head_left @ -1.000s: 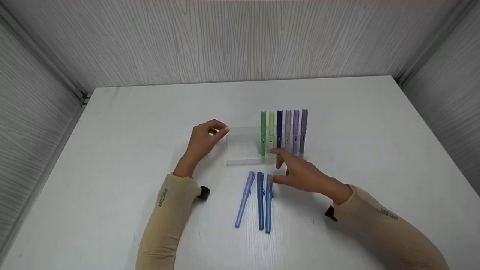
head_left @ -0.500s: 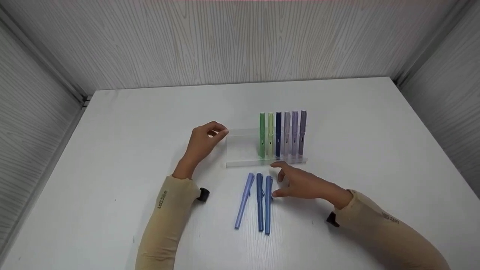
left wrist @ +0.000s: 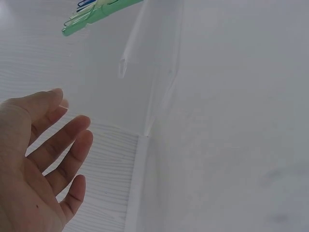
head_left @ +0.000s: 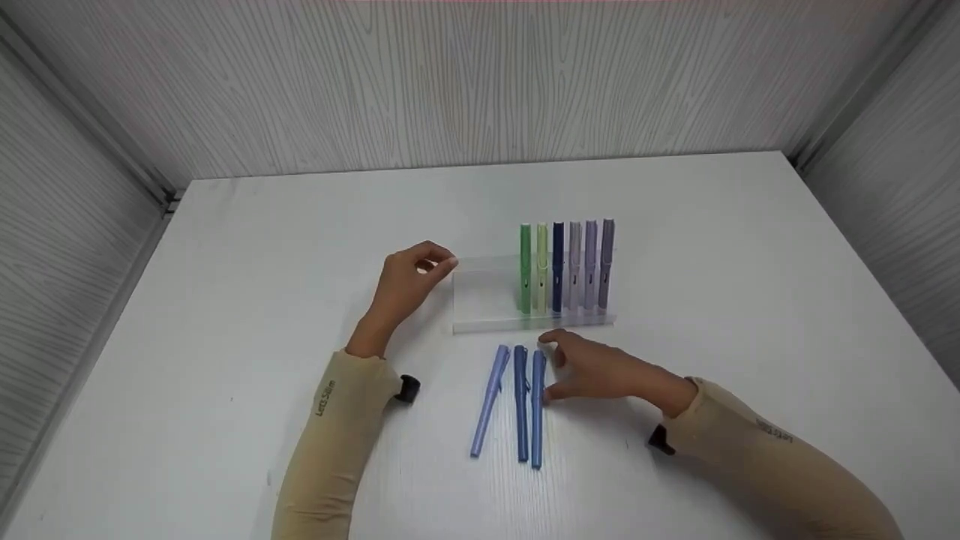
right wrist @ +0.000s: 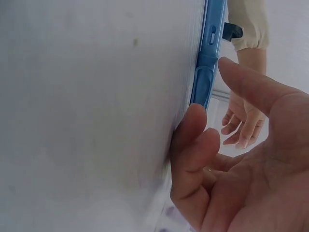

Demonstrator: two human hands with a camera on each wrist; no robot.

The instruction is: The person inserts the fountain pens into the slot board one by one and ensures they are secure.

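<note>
A clear plastic pen stand [head_left: 484, 325] holds several capped pens upright on its right side, among them a green pen [head_left: 525, 266] and a dark navy pen [head_left: 557, 266]. My left hand [head_left: 409, 281] pinches the stand's upper left edge between thumb and forefinger, its other fingers loosely bent in the left wrist view. Before the stand lie a lilac-blue pen [head_left: 490, 401], a dark blue pen [head_left: 521, 405] and a medium blue pen [head_left: 538, 409]. Beside that last pen's cap end is my right hand [head_left: 596, 369], thumb and bent fingers apart; contact with the pen cannot be told.
All of this is on a white table [head_left: 262, 300], with a wood-grain panel [head_left: 480, 82] behind it and more panels at both sides. A black wrist strap piece [head_left: 409, 388] sticks out from the left sleeve, another [head_left: 661, 439] from the right.
My right hand has drawn back from in front of the stand's pens, down towards the medium blue pen. My left hand stays at the stand's edge, and the pens lie as before.
</note>
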